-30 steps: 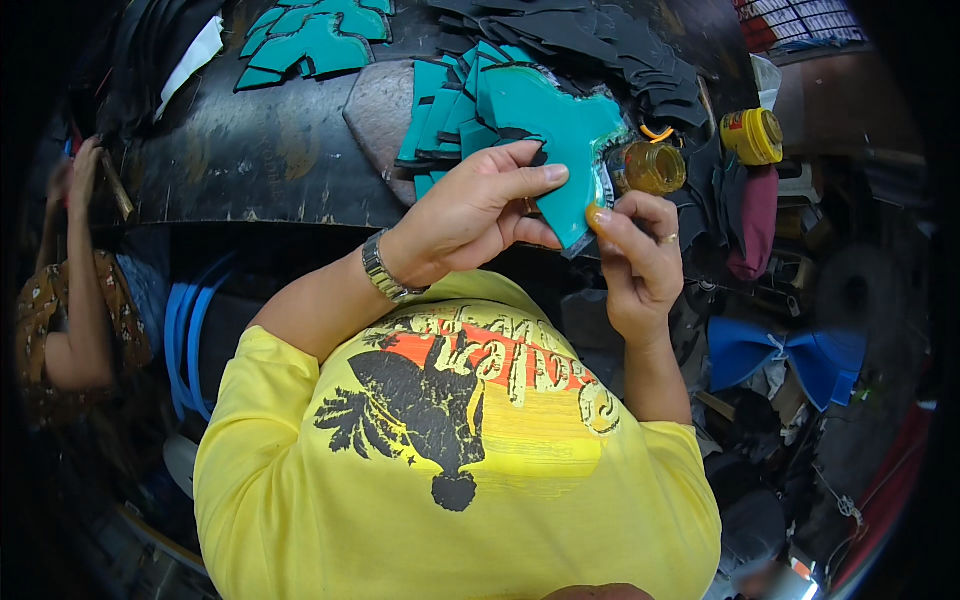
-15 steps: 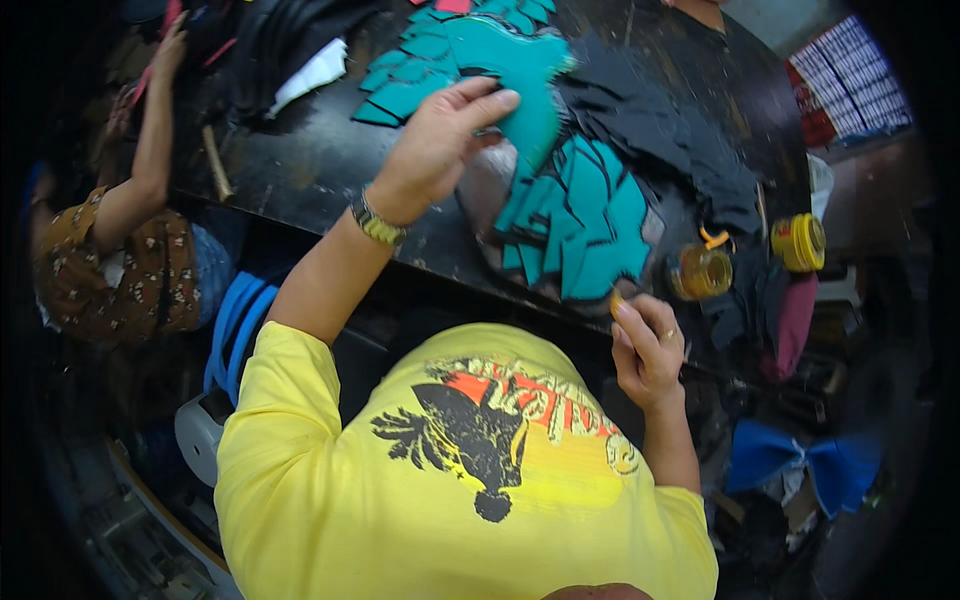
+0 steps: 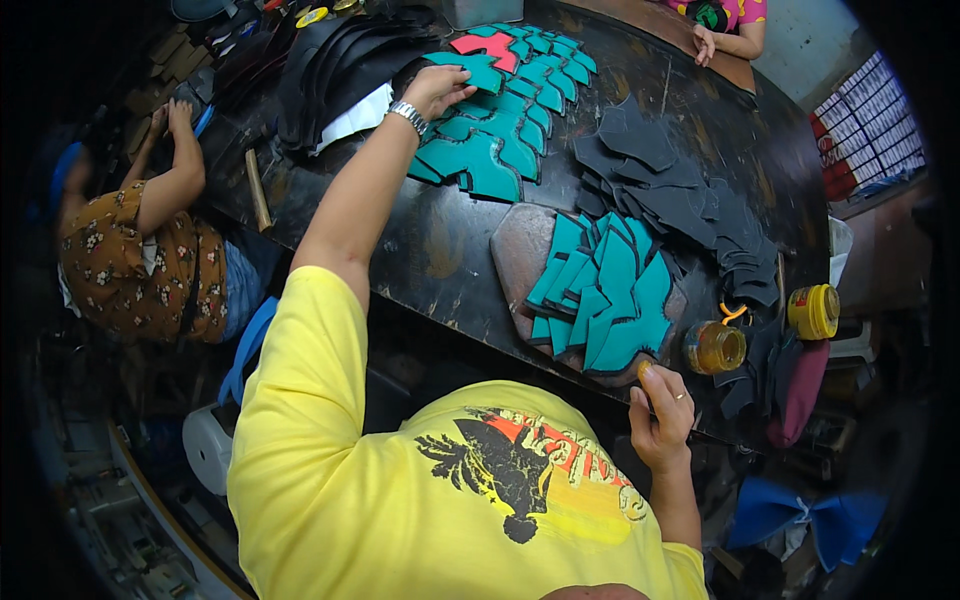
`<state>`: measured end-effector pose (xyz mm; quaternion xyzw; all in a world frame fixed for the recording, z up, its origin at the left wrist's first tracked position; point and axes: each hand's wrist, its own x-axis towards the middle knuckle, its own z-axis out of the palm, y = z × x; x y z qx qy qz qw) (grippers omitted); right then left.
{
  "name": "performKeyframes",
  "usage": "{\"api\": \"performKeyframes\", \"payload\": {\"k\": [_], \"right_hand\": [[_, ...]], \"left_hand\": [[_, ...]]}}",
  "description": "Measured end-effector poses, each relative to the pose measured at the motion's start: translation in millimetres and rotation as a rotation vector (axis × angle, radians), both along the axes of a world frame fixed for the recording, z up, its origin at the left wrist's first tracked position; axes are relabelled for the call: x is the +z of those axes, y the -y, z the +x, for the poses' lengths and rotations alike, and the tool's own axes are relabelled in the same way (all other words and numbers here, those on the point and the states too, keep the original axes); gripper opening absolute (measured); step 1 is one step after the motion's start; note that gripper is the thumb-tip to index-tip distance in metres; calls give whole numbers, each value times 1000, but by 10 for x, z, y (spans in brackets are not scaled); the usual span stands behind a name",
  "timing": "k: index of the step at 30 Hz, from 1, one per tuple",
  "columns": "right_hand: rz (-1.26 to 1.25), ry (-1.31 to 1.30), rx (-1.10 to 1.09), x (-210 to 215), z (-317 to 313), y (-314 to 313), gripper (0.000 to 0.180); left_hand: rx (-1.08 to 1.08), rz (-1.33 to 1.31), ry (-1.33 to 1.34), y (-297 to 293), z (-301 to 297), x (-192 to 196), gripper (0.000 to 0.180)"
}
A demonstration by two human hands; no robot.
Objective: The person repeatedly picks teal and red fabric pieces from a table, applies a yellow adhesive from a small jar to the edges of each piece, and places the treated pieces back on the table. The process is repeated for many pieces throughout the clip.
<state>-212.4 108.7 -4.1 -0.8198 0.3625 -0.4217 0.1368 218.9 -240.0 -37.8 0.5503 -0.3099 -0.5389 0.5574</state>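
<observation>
One green piece (image 3: pixel 487 76) with a dark edge lies at the fingers of the left hand (image 3: pixel 440 92), which reaches far across the black desk (image 3: pixel 415 262). Those fingers are stretched out over it and touch it — whether they pinch it or have let go, I cannot tell. Just beyond their tips, to the right, is a red piece (image 3: pixel 492 48). Spreading from the same fingers toward the right and back toward the body are rows of green pieces (image 3: pixel 500 150), overlapping one another. Left of these fingers sits a heap of black sheets (image 3: pixel 325 75), with a white sheet (image 3: pixel 355 122) beside it, near the wrist.

The right hand (image 3: pixel 660 415) hangs by the near edge, its fingers loosely bent and grasping nothing that shows; one fingertip is coated amber. Just past those fingers, to the left, a stack of green pieces (image 3: pixel 600 295) rests fanned out on a grey slab (image 3: pixel 518 250). To their right stands an open jar (image 3: pixel 717 348) with amber contents — a yellow tub (image 3: pixel 813 312) is farther right. Well beyond them lie dark grey pieces (image 3: pixel 670 195), overlapping.
</observation>
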Motion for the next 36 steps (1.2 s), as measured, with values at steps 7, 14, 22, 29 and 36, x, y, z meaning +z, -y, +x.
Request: {"api": "performKeyframes", "payload": {"k": [7, 14, 22, 29, 36], "right_hand": [[28, -46, 2, -7, -43, 27, 64], [16, 2, 10, 27, -114, 20, 53], [31, 115, -201, 279, -406, 19, 44], [81, -73, -518, 557, -900, 258, 37], [156, -685, -492, 518, -997, 471, 43]], "left_hand": [[77, 122, 268, 502, -65, -13, 22], [20, -17, 1452, 0, -118, 230, 47], [-527, -799, 1022, -1656, -1596, 480, 40], [-661, -737, 1527, -2253, -2418, 377, 72], [-545, -880, 1417, -2299, -2615, 200, 57]]}}
